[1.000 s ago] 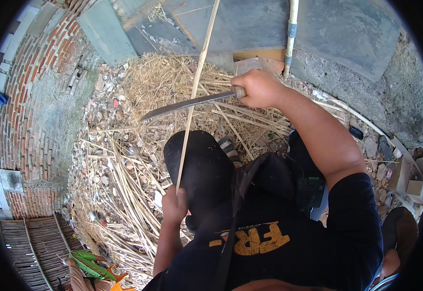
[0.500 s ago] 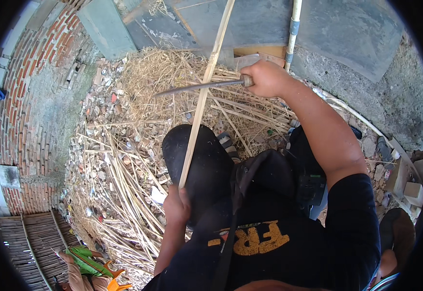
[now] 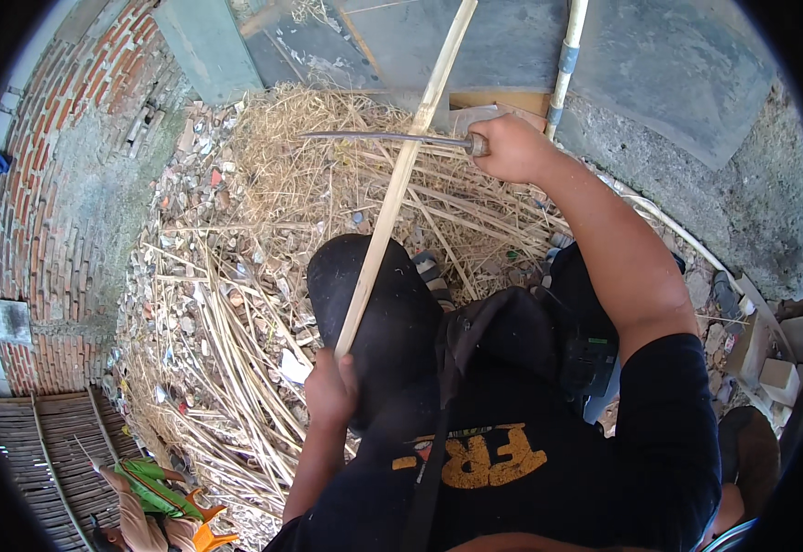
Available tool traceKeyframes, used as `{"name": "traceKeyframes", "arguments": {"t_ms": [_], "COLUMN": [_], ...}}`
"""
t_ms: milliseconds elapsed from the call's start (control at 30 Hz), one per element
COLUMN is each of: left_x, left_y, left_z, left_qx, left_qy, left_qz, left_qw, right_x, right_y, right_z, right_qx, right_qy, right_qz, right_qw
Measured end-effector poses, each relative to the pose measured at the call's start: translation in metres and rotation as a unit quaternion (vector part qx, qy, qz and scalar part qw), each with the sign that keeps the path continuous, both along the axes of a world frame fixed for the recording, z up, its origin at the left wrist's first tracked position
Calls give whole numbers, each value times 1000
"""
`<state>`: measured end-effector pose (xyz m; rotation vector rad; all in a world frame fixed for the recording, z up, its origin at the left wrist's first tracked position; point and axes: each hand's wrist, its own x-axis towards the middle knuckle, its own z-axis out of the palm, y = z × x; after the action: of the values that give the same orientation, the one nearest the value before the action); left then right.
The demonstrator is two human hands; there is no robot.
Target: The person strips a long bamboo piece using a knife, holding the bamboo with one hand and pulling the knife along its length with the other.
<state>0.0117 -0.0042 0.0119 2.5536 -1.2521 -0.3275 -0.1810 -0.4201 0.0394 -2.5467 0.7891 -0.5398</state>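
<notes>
Your left hand (image 3: 330,391) closes its fingers on the bamboo strip (image 3: 399,179), running toward 12 o'clock; your right hand (image 3: 509,147) grips the blade (image 3: 378,138), laid across the strip's upper part; shavings (image 3: 236,304) already heaped at 9 o'clock; most of the strip appears unworked.

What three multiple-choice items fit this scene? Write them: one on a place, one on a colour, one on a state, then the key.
1. Where does the knife blade meet the bamboo strip?
A. Above the left hand's grip
B. Below the left hand
C. They are far apart

2. What colour is the brick wall?
A. Blue
B. Reddish
C. White

3. What is the right hand doing?
A. Hanging empty
B. Resting on the ground
C. Gripping the knife handle

Key: 1 A, the blade crosses the strip well above the left hand. 2 B, the bricks show red-brown. 3 C, the fingers are closed round the handle.
</notes>
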Motion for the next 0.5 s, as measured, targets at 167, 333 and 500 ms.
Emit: {"name": "traceKeyframes", "arguments": {"t_ms": [167, 333, 500], "left_x": [0, 1, 3], "left_y": [9, -2, -4], "left_z": [-3, -3, 8], "left_qx": [-17, -16, 0], "left_qy": [7, 9, -9], "left_qz": [-10, -6, -16], "left_qw": [1000, 1000, 1000], "right_x": [14, 12, 0], "right_y": [45, 22, -10], "right_z": [27, 9, -9], "right_qx": [-1, 26, 41], "right_qy": [112, 82, 34], "right_qz": [69, 27, -22], "right_qw": [991, 996, 998]}}
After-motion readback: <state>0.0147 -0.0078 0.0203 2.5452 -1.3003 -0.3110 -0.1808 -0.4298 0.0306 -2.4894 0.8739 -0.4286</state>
